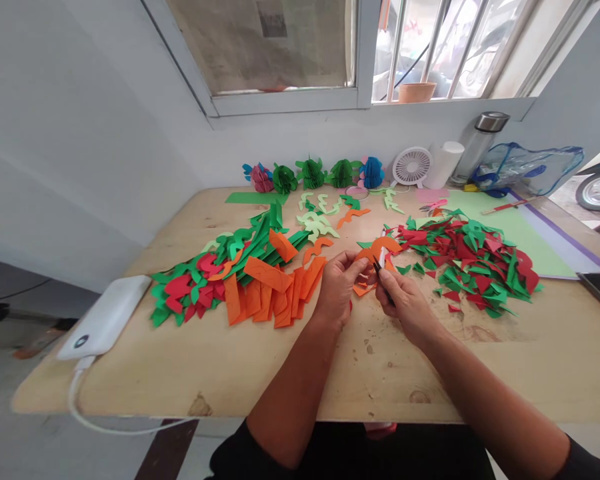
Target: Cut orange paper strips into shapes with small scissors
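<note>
The left hand [341,288] pinches a wavy-cut orange paper piece [390,245] between thumb and fingers, holding it up over the middle of the wooden table [405,377]; the right hand [405,303] is closed around a dark-handled cutting tool [379,266], probably small scissors, though the fingers hide much of it. The tool meets the paper's lower edge. Just left of the hands, flat orange rectangles [261,275] fan out in overlapping layers, some with curved lines marked on them, beside a loose pile of rounded red and green cutouts [195,287]. To the right spreads a ragged heap of pointed red and green scraps [473,257], partly over a smooth pale green sheet [540,240]. Pleated paper figures [313,175] stand in a row along the back by the wall. Plain, knotted wood runs from the forearms to the rounded front-left corner, giving room on the near side, while a glossy white power bank [110,310] sits close to the left edge.
</note>
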Action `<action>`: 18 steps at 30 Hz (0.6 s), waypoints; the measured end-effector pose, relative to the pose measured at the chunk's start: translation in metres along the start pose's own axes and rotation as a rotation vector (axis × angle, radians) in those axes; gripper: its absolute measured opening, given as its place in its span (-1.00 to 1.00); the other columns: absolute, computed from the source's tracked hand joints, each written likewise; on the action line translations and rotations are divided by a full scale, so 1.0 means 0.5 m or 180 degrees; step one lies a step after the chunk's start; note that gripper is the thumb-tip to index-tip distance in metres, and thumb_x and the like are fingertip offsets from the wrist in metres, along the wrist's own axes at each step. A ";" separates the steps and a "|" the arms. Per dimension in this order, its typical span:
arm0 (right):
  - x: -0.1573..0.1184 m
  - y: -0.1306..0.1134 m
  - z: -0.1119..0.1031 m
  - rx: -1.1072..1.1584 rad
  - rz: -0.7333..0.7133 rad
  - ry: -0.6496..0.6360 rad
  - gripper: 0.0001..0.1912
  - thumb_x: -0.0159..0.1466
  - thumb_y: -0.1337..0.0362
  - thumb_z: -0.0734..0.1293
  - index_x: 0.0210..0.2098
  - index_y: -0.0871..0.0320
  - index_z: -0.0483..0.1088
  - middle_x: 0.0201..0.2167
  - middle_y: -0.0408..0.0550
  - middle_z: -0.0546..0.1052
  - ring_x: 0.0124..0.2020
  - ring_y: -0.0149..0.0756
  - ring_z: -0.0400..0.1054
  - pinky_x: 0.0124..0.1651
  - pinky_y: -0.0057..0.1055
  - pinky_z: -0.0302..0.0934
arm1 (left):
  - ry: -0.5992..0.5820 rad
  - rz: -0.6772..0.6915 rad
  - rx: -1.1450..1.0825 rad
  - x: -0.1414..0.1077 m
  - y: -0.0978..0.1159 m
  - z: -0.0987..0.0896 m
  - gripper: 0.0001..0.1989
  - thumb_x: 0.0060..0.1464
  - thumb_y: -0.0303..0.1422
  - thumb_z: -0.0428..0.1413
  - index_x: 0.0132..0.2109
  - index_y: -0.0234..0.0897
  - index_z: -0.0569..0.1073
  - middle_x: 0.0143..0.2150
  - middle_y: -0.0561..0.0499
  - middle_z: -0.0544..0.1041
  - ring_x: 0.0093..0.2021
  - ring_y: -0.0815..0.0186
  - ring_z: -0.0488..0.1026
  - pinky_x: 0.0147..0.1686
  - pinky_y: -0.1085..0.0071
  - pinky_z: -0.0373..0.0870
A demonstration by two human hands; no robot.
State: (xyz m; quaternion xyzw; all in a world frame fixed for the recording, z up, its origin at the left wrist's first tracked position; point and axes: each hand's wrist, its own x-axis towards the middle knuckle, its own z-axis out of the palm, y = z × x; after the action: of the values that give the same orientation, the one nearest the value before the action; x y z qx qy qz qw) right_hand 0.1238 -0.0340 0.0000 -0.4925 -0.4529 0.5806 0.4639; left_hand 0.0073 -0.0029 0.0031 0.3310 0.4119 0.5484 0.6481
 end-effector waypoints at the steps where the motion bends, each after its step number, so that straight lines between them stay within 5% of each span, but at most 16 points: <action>1: 0.000 0.000 0.000 -0.0004 -0.0003 0.0010 -0.45 0.08 -0.24 0.30 -0.61 0.13 0.16 -0.75 -0.30 0.11 -0.73 -0.57 -0.16 -0.69 -0.52 -0.33 | -0.0004 0.0000 -0.0006 -0.001 0.001 0.000 -0.81 -0.20 -0.31 0.23 -0.45 -0.31 0.40 -0.52 0.07 0.45 -0.53 0.43 0.36 -0.42 0.44 0.30; 18: 0.001 0.002 -0.002 -0.0122 0.0007 -0.0039 -0.44 0.11 -0.24 0.27 -0.65 0.11 0.15 -0.77 -0.29 0.09 -0.74 -0.55 -0.15 -0.72 -0.52 -0.30 | -0.0007 -0.0050 -0.0031 -0.005 0.007 0.003 -0.81 -0.20 -0.32 0.23 -0.44 -0.31 0.40 -0.53 0.07 0.45 -0.55 0.43 0.36 -0.43 0.43 0.30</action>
State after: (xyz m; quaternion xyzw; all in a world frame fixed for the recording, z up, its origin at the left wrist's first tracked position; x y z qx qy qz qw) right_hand 0.1244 -0.0338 -0.0011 -0.4983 -0.4662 0.5753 0.4510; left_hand 0.0067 -0.0046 0.0071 0.3252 0.4111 0.5450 0.6544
